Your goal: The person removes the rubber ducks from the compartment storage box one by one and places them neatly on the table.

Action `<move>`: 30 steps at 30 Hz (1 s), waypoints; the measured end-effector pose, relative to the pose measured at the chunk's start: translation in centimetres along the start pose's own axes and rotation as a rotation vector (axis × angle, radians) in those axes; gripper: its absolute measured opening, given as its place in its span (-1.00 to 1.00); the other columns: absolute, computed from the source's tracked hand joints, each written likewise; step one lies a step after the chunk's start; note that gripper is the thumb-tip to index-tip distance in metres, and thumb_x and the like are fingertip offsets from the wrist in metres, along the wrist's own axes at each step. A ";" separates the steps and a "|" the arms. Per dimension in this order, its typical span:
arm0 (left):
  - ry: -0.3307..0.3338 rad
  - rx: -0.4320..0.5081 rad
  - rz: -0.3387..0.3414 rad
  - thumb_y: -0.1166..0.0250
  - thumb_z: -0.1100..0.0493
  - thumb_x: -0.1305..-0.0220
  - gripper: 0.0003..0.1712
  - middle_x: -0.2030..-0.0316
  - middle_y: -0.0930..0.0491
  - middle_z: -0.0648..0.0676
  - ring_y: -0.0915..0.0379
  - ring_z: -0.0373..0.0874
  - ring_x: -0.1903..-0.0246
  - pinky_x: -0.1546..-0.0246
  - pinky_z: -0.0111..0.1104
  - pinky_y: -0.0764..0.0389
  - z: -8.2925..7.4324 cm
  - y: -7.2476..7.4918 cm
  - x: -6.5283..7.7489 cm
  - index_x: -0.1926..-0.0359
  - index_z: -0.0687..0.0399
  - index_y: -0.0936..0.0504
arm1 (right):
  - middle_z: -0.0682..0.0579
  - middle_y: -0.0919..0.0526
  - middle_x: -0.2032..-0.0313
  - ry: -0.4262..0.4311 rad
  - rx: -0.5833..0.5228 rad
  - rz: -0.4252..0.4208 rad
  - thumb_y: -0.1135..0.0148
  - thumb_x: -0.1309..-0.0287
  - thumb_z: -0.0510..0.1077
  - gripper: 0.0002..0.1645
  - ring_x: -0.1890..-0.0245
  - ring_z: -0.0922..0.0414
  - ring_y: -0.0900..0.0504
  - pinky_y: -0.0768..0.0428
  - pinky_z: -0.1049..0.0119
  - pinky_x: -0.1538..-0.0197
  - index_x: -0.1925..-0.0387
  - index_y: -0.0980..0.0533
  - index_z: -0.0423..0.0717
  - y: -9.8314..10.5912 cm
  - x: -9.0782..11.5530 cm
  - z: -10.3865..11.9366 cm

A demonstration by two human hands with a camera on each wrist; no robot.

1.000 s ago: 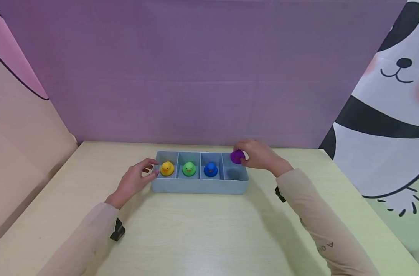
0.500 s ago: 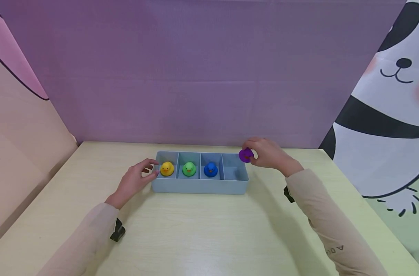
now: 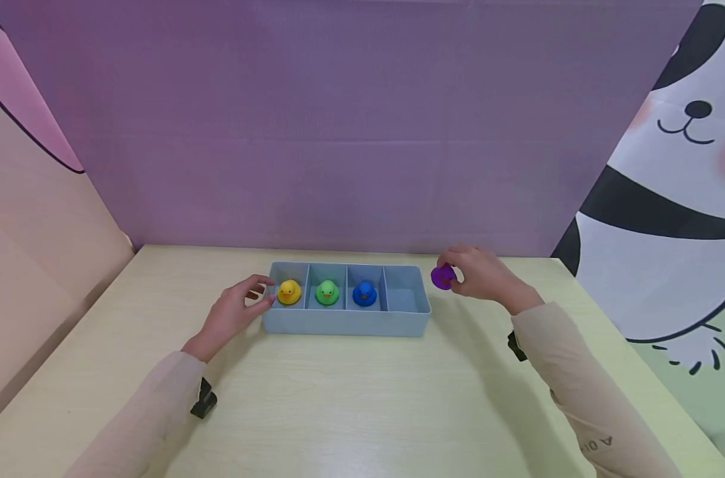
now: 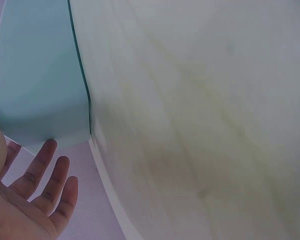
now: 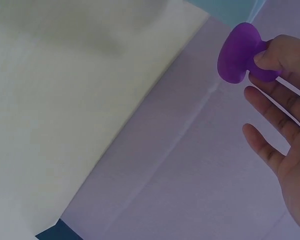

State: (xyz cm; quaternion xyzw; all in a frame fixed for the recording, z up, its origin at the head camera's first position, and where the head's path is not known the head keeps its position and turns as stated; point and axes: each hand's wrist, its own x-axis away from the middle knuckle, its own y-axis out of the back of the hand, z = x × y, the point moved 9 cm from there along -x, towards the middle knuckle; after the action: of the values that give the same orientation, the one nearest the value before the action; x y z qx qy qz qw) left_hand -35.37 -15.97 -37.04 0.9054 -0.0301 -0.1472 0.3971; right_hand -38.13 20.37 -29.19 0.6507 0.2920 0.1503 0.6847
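Observation:
A light blue box (image 3: 344, 323) with a row of compartments stands on the table. From left to right, a yellow rubber duck (image 3: 289, 292), a green rubber duck (image 3: 327, 292) and a blue rubber duck (image 3: 364, 293) sit in separate compartments; the rightmost one is bare. My right hand (image 3: 479, 273) pinches a purple rubber duck (image 5: 238, 54) between thumb and fingers, just off the box's right end. At the box's left end is my left hand (image 3: 234, 312), thumb and fingertips right at the wall, its other fingers (image 4: 54, 185) loosely extended.
The wooden table (image 3: 350, 405) runs back to a purple backdrop (image 3: 338, 133). To the right hangs a panel with a panda drawing (image 3: 667, 199); a pale panel (image 3: 34, 252) stands on the left. Black straps show at both wrists.
My right hand has carried the purple duck rightward from over the rightmost compartment to beyond the box's right end. The left hand and the box have stayed put.

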 end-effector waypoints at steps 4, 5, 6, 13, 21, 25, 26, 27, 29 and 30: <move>-0.002 0.000 -0.001 -0.18 0.03 -0.23 -0.60 0.07 -0.56 0.18 -0.50 0.10 0.07 0.14 -0.04 -0.53 0.1 0.0 0.0 -0.08 -0.02 -0.45 | 0.02 -0.62 0.31 0.006 0.005 -0.009 -0.34 0.23 -0.30 -0.68 0.28 0.04 -0.54 -0.52 0.10 0.17 0.29 -0.56 -0.13 -0.6 0.5 -0.3; -0.002 -0.001 -0.001 -0.18 0.03 -0.23 -0.60 0.07 -0.56 0.18 -0.50 0.10 0.07 0.14 -0.03 -0.53 0.1 0.0 -0.1 -0.08 -0.02 -0.45 | 0.02 -0.62 0.32 0.009 0.006 -0.011 -0.34 0.25 -0.31 -0.68 0.28 0.05 -0.54 -0.52 0.11 0.18 0.29 -0.57 -0.13 -0.7 0.6 -0.3; -0.002 -0.001 -0.001 -0.18 0.03 -0.23 -0.60 0.07 -0.56 0.18 -0.50 0.10 0.07 0.13 -0.03 -0.52 0.1 0.0 -0.1 -0.08 -0.02 -0.45 | 0.03 -0.62 0.33 0.012 0.011 -0.014 -0.34 0.25 -0.31 -0.68 0.29 0.05 -0.54 -0.52 0.11 0.19 0.30 -0.57 -0.13 -0.9 0.7 -0.4; -0.003 -0.002 0.000 -0.18 0.02 -0.23 -0.61 0.07 -0.56 0.18 -0.50 0.10 0.08 0.13 -0.03 -0.53 0.3 -0.1 -0.1 -0.07 -0.05 -0.45 | 0.04 -0.62 0.32 -0.013 0.002 0.023 -0.33 0.24 -0.32 -0.67 0.26 0.05 -0.56 -0.48 0.11 0.27 0.28 -0.56 -0.11 -2.7 1.8 -0.8; 0.005 0.004 0.003 -0.17 0.02 -0.23 -0.60 0.06 -0.56 0.18 -0.50 0.10 0.07 0.12 -0.03 -0.52 0.2 -0.1 0.0 -0.08 -0.02 -0.45 | 0.08 -0.61 0.34 -0.002 -0.011 0.027 -0.34 0.27 -0.33 -0.66 0.29 0.09 -0.56 -0.44 0.17 0.33 0.30 -0.57 -0.07 -4.4 2.4 -0.9; 0.005 0.003 -0.001 -0.17 0.03 -0.23 -0.60 0.06 -0.56 0.18 -0.50 0.10 0.07 0.13 -0.03 -0.52 0.1 0.0 0.0 -0.08 -0.02 -0.45 | 0.09 -0.61 0.34 -0.005 -0.019 0.028 -0.34 0.27 -0.35 -0.65 0.28 0.10 -0.55 -0.44 0.17 0.32 0.30 -0.57 -0.06 -4.8 2.6 -0.9; 0.005 0.002 0.000 -0.17 0.03 -0.23 -0.60 0.06 -0.56 0.18 -0.50 0.10 0.07 0.13 -0.03 -0.52 0.1 0.0 0.0 -0.08 -0.02 -0.45 | 0.09 -0.62 0.33 -0.003 -0.021 0.029 -0.35 0.27 -0.36 -0.65 0.27 0.10 -0.55 -0.44 0.15 0.31 0.30 -0.57 -0.07 -4.9 2.7 -0.9; 0.005 0.002 0.000 -0.17 0.03 -0.23 -0.60 0.06 -0.56 0.19 -0.50 0.10 0.07 0.13 -0.03 -0.52 0.1 0.0 0.0 -0.08 -0.01 -0.45 | 0.08 -0.62 0.33 -0.002 -0.021 0.032 -0.35 0.27 -0.36 -0.64 0.27 0.09 -0.55 -0.45 0.14 0.31 0.30 -0.58 -0.07 -4.9 2.7 -0.8; 0.006 0.002 -0.001 -0.17 0.03 -0.23 -0.60 0.07 -0.56 0.18 -0.49 0.10 0.07 0.13 -0.03 -0.52 0.1 0.0 0.0 -0.08 -0.01 -0.45 | 0.07 -0.62 0.31 -0.003 -0.020 0.043 -0.35 0.27 -0.37 -0.63 0.25 0.08 -0.55 -0.46 0.13 0.29 0.28 -0.58 -0.08 -5.1 2.8 -0.8; 0.007 0.002 0.000 -0.17 0.03 -0.23 -0.60 0.07 -0.56 0.18 -0.49 0.10 0.07 0.13 -0.03 -0.52 0.1 0.0 0.0 -0.08 -0.02 -0.45 | 0.06 -0.62 0.30 -0.001 -0.022 0.046 -0.34 0.27 -0.37 -0.63 0.24 0.08 -0.56 -0.46 0.11 0.29 0.28 -0.58 -0.08 -5.2 2.8 -0.7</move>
State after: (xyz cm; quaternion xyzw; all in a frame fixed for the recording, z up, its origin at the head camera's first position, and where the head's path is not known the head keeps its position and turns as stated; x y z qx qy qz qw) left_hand -35.43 -16.03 -37.11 0.9063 -0.0288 -0.1438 0.3964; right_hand -37.27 22.01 -34.82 0.6499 0.2748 0.1688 0.6882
